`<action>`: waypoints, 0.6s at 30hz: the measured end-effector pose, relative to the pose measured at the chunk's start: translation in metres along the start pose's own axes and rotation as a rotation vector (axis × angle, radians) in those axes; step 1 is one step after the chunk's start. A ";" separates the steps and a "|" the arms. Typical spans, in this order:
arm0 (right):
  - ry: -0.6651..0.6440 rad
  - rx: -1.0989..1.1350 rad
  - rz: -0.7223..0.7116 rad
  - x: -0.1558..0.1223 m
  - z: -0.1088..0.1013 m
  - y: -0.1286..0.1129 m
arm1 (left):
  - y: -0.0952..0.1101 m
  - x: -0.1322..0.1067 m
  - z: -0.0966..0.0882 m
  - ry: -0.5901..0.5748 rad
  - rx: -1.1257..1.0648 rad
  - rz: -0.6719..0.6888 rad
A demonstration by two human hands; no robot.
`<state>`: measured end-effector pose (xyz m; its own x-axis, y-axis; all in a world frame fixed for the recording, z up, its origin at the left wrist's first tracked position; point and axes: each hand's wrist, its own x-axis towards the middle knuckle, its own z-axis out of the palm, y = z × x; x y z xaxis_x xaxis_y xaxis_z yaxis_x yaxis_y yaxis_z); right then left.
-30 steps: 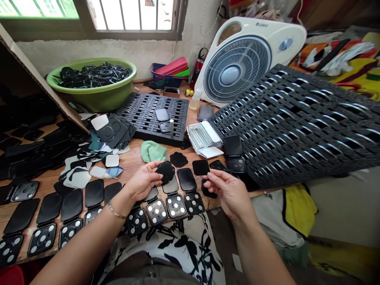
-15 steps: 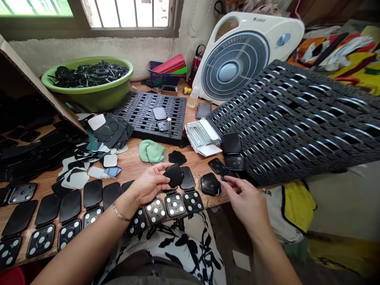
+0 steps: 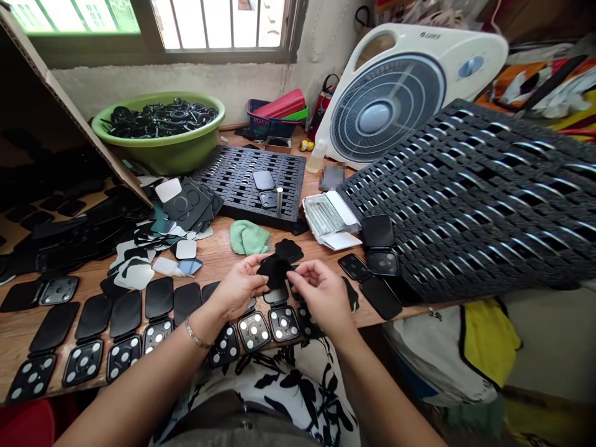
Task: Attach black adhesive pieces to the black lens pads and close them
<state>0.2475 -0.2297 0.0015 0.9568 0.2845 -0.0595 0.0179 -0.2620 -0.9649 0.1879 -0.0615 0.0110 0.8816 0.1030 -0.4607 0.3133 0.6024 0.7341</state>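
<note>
Left hand (image 3: 239,287): grip clamped on small black pad (image 3: 274,270), held just above the surface (image 3: 218,257). Right hand (image 3: 321,297) at pad's 3 o'clock, fingertips pinching its edge. Green cloth (image 3: 250,237) at 12. Best handled by the edges, kept level, thumbs off the face.

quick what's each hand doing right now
Left hand: closed on a black scalloped piece.
Right hand: fingertips pinch that piece's right edge, it seems.
</note>
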 end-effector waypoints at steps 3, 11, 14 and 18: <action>0.009 0.040 0.036 0.037 -0.001 0.004 | 0.001 0.001 -0.006 0.043 -0.028 0.024; 0.041 -0.313 -0.246 0.045 0.010 -0.011 | 0.011 -0.001 -0.009 0.062 -0.126 0.048; -0.134 -0.469 -0.422 0.015 0.017 -0.020 | 0.010 0.000 -0.008 0.043 -0.197 0.052; -0.168 -0.578 -0.429 -0.004 0.023 -0.022 | 0.006 0.001 -0.007 0.047 -0.246 0.025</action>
<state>0.2370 -0.2040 0.0174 0.7752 0.5960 0.2094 0.5745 -0.5272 -0.6261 0.1882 -0.0527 0.0114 0.8687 0.1536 -0.4710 0.1910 0.7734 0.6045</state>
